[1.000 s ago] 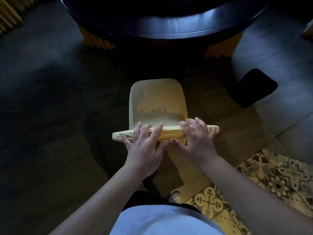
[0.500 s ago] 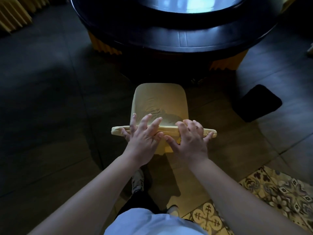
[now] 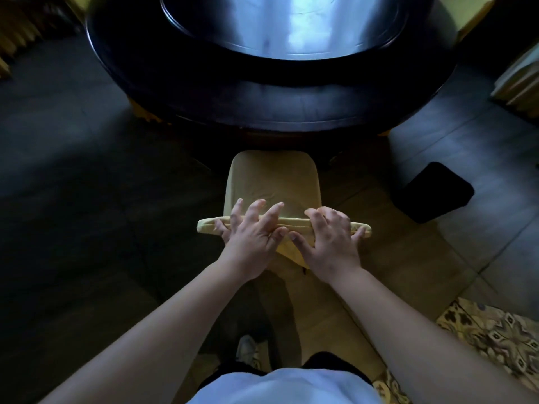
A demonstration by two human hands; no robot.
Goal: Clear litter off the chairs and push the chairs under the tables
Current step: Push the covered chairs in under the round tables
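Note:
A yellow fabric-covered chair (image 3: 274,182) stands in front of me, its seat pointing at the dark round table (image 3: 271,103). The seat's front edge meets the table's rim. My left hand (image 3: 250,228) lies over the top of the backrest, fingers spread and hooked over it, thumb behind. Beside it my right hand (image 3: 329,234) grips the same top edge, fingers curled over the front. No litter shows on the seat.
A glass turntable (image 3: 280,24) fills the table's middle. A black square mat or bin (image 3: 431,193) lies on the dark tiles to the right. Other yellow-covered chairs (image 3: 519,86) show at the right and left edges. Patterned floor tiles (image 3: 495,339) are at lower right.
The chair has slid forward with both hands on its backrest; its seat front now reaches the table's rim. I have stepped closer, and more of the table top is in view.

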